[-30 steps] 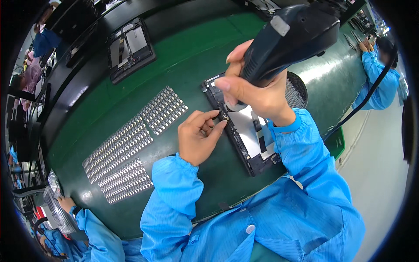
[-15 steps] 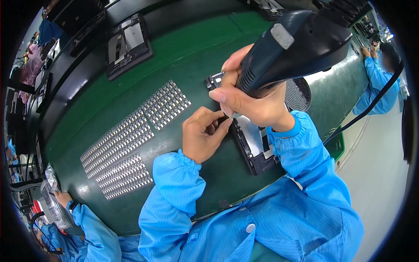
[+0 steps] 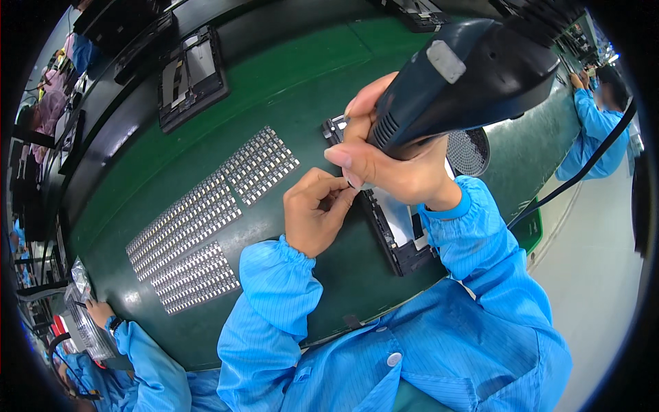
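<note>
My left hand is closed in a pinch above the bench, its fingertips meeting those of my right hand. Something small and dark sits between the fingertips, too small to name. My right hand is curled just to the right, thumb and fingers bent inward. A large black device with a ribbed neck overlaps its fingers and hides part of the grip. Below both hands lies a black-framed electronic unit with a pale panel, partly covered by my right hand and sleeve.
Sheets of small components lie left on the green bench. A round dish of small dark parts is beyond my right wrist. Another framed unit rests at far left. A black cable runs right. Co-workers sit at both sides.
Both hands have shifted very slightly left, fingertips still together. The framed unit at far left has slid a little left and nearer. The black device has barely moved.
</note>
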`<action>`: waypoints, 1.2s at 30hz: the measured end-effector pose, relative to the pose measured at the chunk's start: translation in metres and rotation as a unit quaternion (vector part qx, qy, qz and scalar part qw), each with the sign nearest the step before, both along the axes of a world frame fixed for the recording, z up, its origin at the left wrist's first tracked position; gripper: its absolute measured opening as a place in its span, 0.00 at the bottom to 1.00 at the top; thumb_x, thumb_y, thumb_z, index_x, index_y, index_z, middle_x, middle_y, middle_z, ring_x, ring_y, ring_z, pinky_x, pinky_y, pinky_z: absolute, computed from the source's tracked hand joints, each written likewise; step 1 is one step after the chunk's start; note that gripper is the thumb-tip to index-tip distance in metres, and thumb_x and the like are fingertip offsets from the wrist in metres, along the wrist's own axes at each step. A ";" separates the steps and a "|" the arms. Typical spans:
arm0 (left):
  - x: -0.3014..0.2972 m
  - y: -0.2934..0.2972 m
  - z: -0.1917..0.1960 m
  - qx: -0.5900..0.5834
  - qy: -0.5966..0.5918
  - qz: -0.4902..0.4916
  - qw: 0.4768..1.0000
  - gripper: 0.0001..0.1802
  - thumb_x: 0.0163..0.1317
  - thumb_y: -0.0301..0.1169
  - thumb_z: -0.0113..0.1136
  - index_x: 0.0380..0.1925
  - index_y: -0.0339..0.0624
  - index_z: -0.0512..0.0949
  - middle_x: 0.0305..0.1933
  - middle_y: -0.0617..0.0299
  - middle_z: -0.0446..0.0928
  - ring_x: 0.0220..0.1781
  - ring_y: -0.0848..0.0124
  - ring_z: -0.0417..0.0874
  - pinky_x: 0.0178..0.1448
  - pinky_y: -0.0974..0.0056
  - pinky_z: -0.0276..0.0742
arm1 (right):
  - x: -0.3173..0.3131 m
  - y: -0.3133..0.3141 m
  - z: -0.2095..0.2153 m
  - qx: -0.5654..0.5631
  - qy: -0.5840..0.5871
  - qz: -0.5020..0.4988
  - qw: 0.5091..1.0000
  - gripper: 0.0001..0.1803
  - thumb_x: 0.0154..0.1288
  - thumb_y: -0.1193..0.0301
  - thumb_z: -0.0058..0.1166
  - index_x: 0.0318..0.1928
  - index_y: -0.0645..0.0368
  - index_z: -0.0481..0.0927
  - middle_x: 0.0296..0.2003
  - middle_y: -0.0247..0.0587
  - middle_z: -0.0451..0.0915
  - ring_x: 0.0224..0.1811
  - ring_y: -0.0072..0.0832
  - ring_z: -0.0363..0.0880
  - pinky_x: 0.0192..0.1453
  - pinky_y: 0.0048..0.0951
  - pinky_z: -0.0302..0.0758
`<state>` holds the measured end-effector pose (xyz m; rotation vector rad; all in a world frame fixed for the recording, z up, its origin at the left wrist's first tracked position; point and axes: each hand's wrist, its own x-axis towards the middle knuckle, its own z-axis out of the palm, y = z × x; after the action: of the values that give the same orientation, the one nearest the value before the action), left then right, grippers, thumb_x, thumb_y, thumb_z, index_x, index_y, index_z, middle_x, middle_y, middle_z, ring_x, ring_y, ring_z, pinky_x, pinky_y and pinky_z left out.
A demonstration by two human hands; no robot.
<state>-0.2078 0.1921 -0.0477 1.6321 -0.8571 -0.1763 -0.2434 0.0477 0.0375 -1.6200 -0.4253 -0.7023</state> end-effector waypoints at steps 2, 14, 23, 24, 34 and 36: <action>0.000 0.001 0.004 0.032 0.051 0.010 0.998 0.12 0.45 0.23 0.71 0.31 0.35 0.81 0.24 0.63 0.72 0.20 0.78 0.71 0.24 0.72 0.68 | 0.001 -0.001 0.001 -0.007 -0.004 -0.001 1.000 0.21 0.53 0.85 0.60 0.45 0.66 0.65 0.18 0.40 0.74 0.17 0.20 0.75 0.21 0.19 0.71; 0.004 -0.001 -0.002 0.068 0.068 0.017 0.995 0.19 0.37 0.29 0.77 0.28 0.35 0.79 0.22 0.64 0.71 0.20 0.79 0.70 0.25 0.73 0.71 | 0.005 -0.007 -0.002 0.020 0.095 -0.055 0.994 0.18 0.51 0.85 0.61 0.42 0.66 0.69 0.18 0.37 0.76 0.19 0.18 0.76 0.23 0.20 0.72; 0.003 0.002 -0.003 0.080 0.087 0.013 0.993 0.18 0.38 0.29 0.77 0.29 0.34 0.79 0.23 0.63 0.72 0.21 0.78 0.72 0.26 0.73 0.72 | 0.007 -0.006 -0.003 0.037 0.112 -0.048 0.992 0.18 0.50 0.86 0.61 0.41 0.66 0.70 0.18 0.36 0.76 0.19 0.18 0.75 0.23 0.19 0.71; 0.004 0.002 -0.003 0.083 0.088 0.010 0.993 0.17 0.39 0.28 0.76 0.29 0.34 0.79 0.23 0.63 0.73 0.21 0.78 0.72 0.26 0.73 0.72 | 0.007 -0.005 -0.004 0.051 0.110 -0.048 0.992 0.16 0.49 0.83 0.63 0.38 0.65 0.72 0.18 0.34 0.76 0.19 0.16 0.74 0.23 0.18 0.70; 0.004 0.002 0.005 0.071 0.178 0.005 0.981 0.05 0.53 0.23 0.65 0.28 0.32 0.79 0.21 0.62 0.74 0.18 0.77 0.75 0.21 0.72 0.70 | 0.005 0.005 -0.014 0.088 0.140 -0.041 0.985 0.14 0.45 0.74 0.69 0.32 0.63 0.77 0.19 0.27 0.73 0.21 0.11 0.68 0.26 0.16 0.65; 0.003 0.001 0.004 0.079 0.164 0.007 0.983 0.05 0.54 0.22 0.64 0.27 0.32 0.79 0.21 0.62 0.74 0.18 0.78 0.75 0.21 0.72 0.70 | 0.005 0.003 -0.014 0.088 0.139 -0.056 0.985 0.15 0.45 0.74 0.69 0.32 0.63 0.77 0.19 0.26 0.73 0.22 0.11 0.68 0.26 0.16 0.65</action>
<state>-0.2044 0.1933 -0.0439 1.6947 -0.5893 -0.4987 -0.2383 0.0509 0.0231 -1.5533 -0.0679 -0.5701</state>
